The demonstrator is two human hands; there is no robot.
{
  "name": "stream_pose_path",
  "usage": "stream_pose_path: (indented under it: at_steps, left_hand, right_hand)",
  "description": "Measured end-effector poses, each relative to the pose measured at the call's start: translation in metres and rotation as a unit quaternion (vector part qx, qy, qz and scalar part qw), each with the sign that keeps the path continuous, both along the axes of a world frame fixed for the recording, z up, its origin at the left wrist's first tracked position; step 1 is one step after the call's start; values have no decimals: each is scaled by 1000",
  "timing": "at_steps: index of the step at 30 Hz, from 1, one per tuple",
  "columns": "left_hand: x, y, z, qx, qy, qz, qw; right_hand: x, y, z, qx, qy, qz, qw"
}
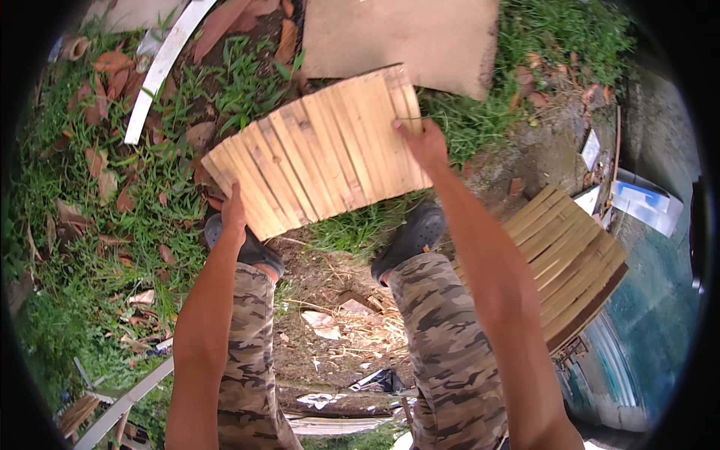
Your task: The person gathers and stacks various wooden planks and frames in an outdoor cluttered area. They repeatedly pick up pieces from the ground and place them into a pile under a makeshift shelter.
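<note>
A panel of split bamboo slats (319,154) spans the space between my two hands, above the grass and in front of my feet. Its right end is tilted farther away than its left. My left hand (235,210) grips the near left edge, thumb on the upper face and the other fingers hidden. At the right edge my right hand (425,144) is closed on the same panel, its thumb lying on top. The panel's far right corner overlaps a flat tan board (405,37) on the ground.
A second stack of bamboo slats (566,262) sits to my right, beside a teal surface (645,322). A white strip (166,71) lies at the far left among leaves. My dark clogs (409,240) stand on soil and grass. Scraps and straw (364,322) litter the ground between my legs.
</note>
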State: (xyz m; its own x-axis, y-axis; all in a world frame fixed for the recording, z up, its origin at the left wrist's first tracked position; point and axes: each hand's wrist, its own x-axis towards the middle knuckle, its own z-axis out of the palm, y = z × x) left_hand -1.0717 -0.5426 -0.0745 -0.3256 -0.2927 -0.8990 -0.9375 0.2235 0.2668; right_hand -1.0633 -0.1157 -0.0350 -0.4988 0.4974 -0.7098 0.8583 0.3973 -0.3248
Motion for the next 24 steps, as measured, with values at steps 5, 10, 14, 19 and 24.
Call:
stream_pose_path:
  at_steps: [5, 10, 14, 19, 24]
  left_hand:
    - [8, -6, 63, 73, 16, 52, 996]
    - [-11, -28, 215, 117, 78, -6, 990]
    - [-41, -41, 345, 245, 148, -47, 957]
    - [-79, 34, 458, 241, 159, -194, 938]
    - [-85, 144, 522, 181, 195, -506, 821]
  right_hand:
    - [54, -22, 123, 15, 92, -153, 984]
    - [111, -26, 318, -115, 49, -205, 971]
    - [165, -51, 469, -312, 74, -237, 917]
    - [239, -86, 612, -327, 173, -292, 882]
    - [306, -128, 683, -275, 218, -498, 793]
